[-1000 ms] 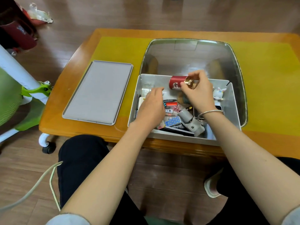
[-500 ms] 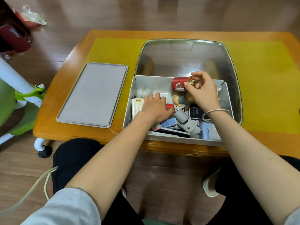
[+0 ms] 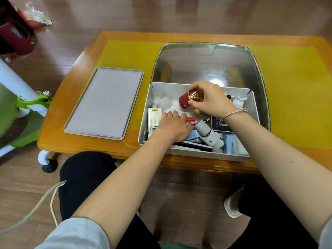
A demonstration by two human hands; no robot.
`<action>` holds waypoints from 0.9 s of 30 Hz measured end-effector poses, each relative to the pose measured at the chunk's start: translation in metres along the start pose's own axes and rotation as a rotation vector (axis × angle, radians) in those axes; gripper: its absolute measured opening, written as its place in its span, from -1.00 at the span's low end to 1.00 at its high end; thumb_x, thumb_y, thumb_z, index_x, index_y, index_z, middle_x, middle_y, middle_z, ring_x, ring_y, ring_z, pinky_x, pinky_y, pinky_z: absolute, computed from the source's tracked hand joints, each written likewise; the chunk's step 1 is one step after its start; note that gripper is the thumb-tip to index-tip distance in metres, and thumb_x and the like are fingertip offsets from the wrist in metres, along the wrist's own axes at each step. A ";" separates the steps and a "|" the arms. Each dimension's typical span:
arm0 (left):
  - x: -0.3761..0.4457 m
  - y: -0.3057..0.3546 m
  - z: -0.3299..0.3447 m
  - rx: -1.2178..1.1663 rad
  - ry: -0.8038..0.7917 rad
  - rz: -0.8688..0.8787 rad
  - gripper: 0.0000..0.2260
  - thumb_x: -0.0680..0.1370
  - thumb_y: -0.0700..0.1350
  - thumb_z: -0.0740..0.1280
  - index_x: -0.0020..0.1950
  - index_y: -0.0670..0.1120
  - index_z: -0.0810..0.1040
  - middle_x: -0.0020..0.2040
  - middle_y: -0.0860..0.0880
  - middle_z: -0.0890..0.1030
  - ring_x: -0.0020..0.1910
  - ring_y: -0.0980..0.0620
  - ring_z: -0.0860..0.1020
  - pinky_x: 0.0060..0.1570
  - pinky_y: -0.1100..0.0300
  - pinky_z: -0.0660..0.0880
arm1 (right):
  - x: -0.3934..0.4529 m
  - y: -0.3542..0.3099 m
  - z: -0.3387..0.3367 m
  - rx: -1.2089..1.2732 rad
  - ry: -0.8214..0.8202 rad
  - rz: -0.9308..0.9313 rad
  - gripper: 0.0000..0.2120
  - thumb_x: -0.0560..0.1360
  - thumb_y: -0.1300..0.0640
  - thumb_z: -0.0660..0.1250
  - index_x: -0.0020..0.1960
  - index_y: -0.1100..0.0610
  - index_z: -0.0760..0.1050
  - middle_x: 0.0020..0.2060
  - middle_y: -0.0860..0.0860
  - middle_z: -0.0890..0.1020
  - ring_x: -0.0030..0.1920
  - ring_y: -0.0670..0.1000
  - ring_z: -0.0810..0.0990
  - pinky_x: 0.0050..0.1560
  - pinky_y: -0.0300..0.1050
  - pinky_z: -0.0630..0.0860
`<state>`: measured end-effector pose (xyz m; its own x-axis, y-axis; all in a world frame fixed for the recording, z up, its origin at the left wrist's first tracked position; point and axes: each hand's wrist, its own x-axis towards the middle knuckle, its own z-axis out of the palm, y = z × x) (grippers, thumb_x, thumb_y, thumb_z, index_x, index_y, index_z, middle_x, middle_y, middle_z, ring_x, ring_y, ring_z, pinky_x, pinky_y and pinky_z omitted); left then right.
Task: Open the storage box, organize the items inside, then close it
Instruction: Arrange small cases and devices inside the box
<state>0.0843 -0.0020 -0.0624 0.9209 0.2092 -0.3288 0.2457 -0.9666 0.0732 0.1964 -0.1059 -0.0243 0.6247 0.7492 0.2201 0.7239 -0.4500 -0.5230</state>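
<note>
An open grey storage box (image 3: 143, 121) sits at the near edge of the table, full of small items. Its flat grey lid (image 3: 104, 103) lies on the table to the left. My right hand (image 3: 212, 100) holds a red can with a gold cap (image 3: 185, 102), tilted, over the far part of the box. My left hand (image 3: 173, 127) lies palm down on the items at the box's left, beside a white remote (image 3: 153, 117) and a red pen (image 3: 190, 118); whether it grips anything I cannot see. A grey cylindrical device (image 3: 209, 134) and a black card (image 3: 218, 124) lie near the right.
A large clear plastic tub (image 3: 258, 69) stands behind the box on a yellow mat (image 3: 291, 90). A white rabbit figure (image 3: 239, 101) sits in the box's far right corner. A green and white chair (image 3: 21, 105) stands left of the table.
My right hand has tipped the red can so its gold cap faces up toward me. My left hand has slid slightly nearer over the items.
</note>
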 end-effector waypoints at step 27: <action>-0.009 -0.049 -0.005 -0.047 0.259 0.113 -0.62 0.53 -0.19 0.29 0.35 -0.04 0.46 0.30 -0.08 0.50 0.33 -0.09 0.34 0.36 0.00 0.16 | -0.040 -0.013 -0.003 -0.162 -0.451 -0.079 -0.84 0.44 -0.05 0.35 -0.05 -0.05 0.65 -0.41 -0.29 0.46 -0.26 -0.23 0.44 -0.15 -0.20 0.38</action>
<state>0.0656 0.0440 -0.0583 0.9884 0.1373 -0.0653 0.1454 -0.9793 0.1408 0.1628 -0.1312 -0.0235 0.4024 0.9041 -0.1435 0.8229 -0.4260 -0.3760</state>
